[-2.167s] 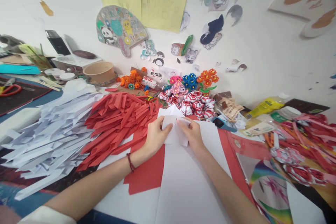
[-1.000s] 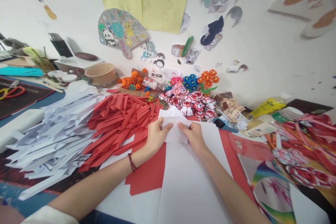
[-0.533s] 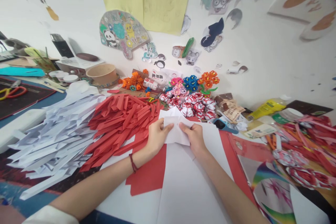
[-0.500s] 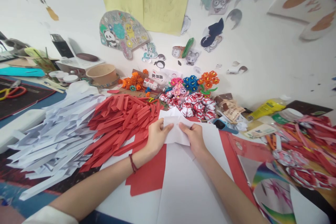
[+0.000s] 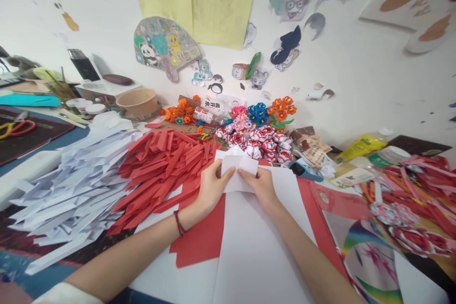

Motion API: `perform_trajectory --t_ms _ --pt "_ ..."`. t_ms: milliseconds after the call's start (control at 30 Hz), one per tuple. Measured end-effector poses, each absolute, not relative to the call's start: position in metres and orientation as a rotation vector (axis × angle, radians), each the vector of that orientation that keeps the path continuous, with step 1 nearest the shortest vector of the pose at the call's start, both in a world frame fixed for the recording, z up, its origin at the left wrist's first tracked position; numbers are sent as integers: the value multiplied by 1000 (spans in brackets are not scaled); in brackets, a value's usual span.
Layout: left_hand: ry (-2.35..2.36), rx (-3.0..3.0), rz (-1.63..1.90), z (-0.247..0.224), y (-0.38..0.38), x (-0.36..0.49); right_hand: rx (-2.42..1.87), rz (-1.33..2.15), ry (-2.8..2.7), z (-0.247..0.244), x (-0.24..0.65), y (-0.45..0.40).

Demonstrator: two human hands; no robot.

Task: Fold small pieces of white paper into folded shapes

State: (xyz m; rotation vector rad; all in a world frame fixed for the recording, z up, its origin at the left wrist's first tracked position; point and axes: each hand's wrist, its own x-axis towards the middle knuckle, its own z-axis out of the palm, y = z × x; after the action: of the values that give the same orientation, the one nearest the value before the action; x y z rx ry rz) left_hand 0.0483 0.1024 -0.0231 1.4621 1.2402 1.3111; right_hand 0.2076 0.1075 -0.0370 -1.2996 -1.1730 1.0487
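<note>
A small folded white paper point(image 5: 240, 176) is held up between my two hands, above large white sheets point(image 5: 256, 242). My left hand point(image 5: 213, 184) grips its left side, thumb on the front face and fingers behind. On the right side, my right hand point(image 5: 261, 185) pinches it the same way, its thumb near the middle close to the other thumb. The fingers behind the paper are mostly hidden. Red paper point(image 5: 201, 240) lies under my left forearm. Folded red strips point(image 5: 164, 166) are heaped just left of my left hand.
White folded strips point(image 5: 74, 185) are piled at the left. Red-and-white paper flowers point(image 5: 261, 140) stand behind my hands. Scissors point(image 5: 17, 128) and a round box point(image 5: 138, 102) lie back left; a yellow bottle point(image 5: 363, 146) and ribbons point(image 5: 427, 194) are at the right.
The small paper has turned to sit more level and squarer to view. My right hand has shifted slightly left, bringing its thumb closer to my left thumb.
</note>
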Motion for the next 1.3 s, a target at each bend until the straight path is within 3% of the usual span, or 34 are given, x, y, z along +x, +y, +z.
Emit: perform_trajectory --t_ms 867,1300 --pt "1205 1392 1303 -30 101 51 -1163 1176 -735 -37 195 103" --pt "1168 1463 1348 -30 106 49 -1001 1251 -1025 -24 197 100"
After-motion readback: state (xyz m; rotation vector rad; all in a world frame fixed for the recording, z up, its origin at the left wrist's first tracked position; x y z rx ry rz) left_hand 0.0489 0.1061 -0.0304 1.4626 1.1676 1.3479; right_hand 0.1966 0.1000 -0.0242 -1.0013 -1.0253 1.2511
